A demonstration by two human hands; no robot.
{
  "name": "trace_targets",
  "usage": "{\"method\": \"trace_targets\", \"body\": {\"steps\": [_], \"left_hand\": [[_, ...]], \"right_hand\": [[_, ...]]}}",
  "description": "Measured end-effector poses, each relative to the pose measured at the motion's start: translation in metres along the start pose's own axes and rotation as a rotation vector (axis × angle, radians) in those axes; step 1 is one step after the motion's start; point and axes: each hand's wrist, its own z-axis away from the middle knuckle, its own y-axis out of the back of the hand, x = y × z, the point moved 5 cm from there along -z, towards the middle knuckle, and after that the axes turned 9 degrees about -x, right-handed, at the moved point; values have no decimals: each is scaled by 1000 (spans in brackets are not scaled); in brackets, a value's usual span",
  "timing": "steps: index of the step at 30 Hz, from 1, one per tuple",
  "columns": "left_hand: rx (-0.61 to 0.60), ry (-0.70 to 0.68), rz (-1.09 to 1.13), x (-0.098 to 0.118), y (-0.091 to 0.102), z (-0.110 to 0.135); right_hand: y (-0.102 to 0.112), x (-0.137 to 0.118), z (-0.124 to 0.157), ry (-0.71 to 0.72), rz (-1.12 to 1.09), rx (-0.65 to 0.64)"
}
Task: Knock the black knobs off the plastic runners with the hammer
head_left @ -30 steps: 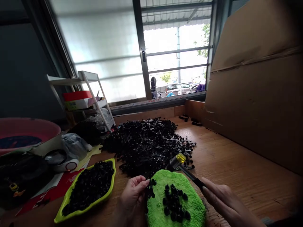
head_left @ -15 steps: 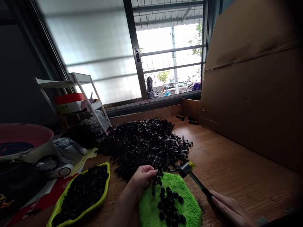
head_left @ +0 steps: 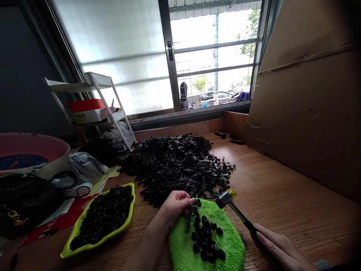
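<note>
My left hand (head_left: pixel 178 206) pinches a small black part (head_left: pixel 193 211) with round ends, held at the upper left of a fuzzy green cloth pad (head_left: pixel 180 246). On the pad lies a cluster of small black round-headed pieces (head_left: pixel 207 237). My right hand (head_left: pixel 278 244) is wrapped round the dark handle of a mallet (head_left: pixel 226 197), whose head has a black face and a yellow face. The mallet's head hovers by the pad's upper right edge, apart from the part in my left hand. Just beyond the pad rises a large heap of black parts (head_left: pixel 175 165).
A yellow-green tray (head_left: pixel 130 214) full of small black pieces stands on the left. Behind it are plastic bags (head_left: pixel 84 167), a white rack (head_left: pixel 101 81) and a pink basin (head_left: pixel 53 145). Tall cardboard (head_left: pixel 307 124) borders the wooden table (head_left: pixel 282 192) on the right.
The view has shifted slightly, so most things sit a little higher and further right. Both hands keep their holds, and the mallet stays near the pad's upper right edge.
</note>
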Motion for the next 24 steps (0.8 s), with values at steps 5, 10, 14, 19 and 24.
{"method": "trace_targets", "body": {"steps": [5,10,14,19,24], "left_hand": [[41,1,-34,-1,2,-1],[66,-20,-53,-2,2,-1],[88,-22,-82,0,0,0],[109,-37,-79,0,1,0],[124,-51,-2,0,7,3]], "right_hand": [[2,-52,-10,197,69,-78],[-17,-63,-16,223,347,-346],[-16,-61,-16,245,291,-326],[-26,-61,-20,204,404,-364],[-19,-39,-14,182,240,-214]]}}
